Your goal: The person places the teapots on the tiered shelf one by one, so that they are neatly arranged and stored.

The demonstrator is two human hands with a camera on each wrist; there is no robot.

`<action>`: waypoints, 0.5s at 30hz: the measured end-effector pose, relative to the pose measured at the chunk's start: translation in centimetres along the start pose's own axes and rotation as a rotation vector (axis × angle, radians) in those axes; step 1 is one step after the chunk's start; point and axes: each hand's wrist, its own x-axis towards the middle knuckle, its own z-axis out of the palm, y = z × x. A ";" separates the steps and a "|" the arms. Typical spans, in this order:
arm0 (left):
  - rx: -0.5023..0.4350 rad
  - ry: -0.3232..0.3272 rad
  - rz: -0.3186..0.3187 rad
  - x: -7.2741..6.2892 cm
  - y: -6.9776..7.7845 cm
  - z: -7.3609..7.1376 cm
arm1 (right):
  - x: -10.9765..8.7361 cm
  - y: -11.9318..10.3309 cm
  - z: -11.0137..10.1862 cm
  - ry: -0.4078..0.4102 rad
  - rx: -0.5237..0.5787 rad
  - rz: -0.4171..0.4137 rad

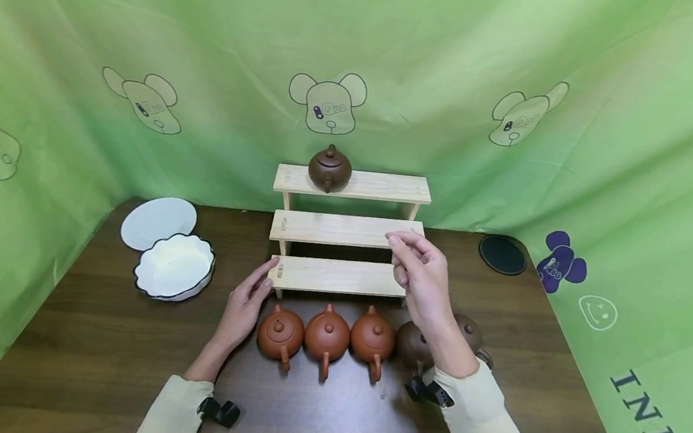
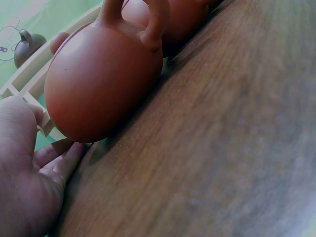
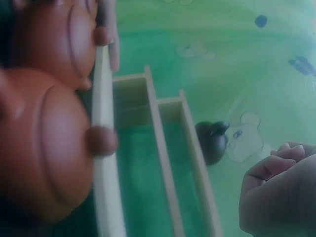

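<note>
My left hand [image 1: 243, 309] rests its fingertips on the left end of the bottom step of a pale wooden three-step rack [image 1: 335, 275]. My right hand [image 1: 424, 278] hovers over the rack's right side with its fingers loosely curled and nothing between them. A dark brown teapot [image 1: 329, 169] sits toward the left on the top step. In front of the rack stand three reddish clay teapots [image 1: 327, 335] in a row, spouts and handles front to back. Farther right, two dark teapots [image 1: 413, 345] are partly hidden by the right forearm.
To the left lie a white oval plate [image 1: 158, 223] and a white scalloped bowl [image 1: 174, 267] with a dark rim. At the back right is a black oval dish [image 1: 502, 255]. A green printed cloth [image 1: 230, 62] surrounds the wooden table [image 1: 88, 338].
</note>
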 end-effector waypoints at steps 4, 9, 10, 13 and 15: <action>-0.003 0.012 0.060 0.1 -1.2 -0.1 | -0.2 0.4 -1.4 0.018 0.010 0.012; -0.011 0.010 0.053 0.3 -2.9 -0.1 | -0.6 0.4 -3.1 0.024 -0.001 0.021; -0.012 0.008 0.053 0.3 -3.2 -0.1 | -0.7 0.3 -3.5 0.027 -0.011 0.021; -0.005 0.003 0.051 0.5 -3.7 -0.1 | -1.0 0.3 -4.6 0.037 -0.050 0.026; -0.009 0.001 0.056 0.5 -3.4 -0.1 | -1.3 0.3 -5.3 0.034 -0.080 0.032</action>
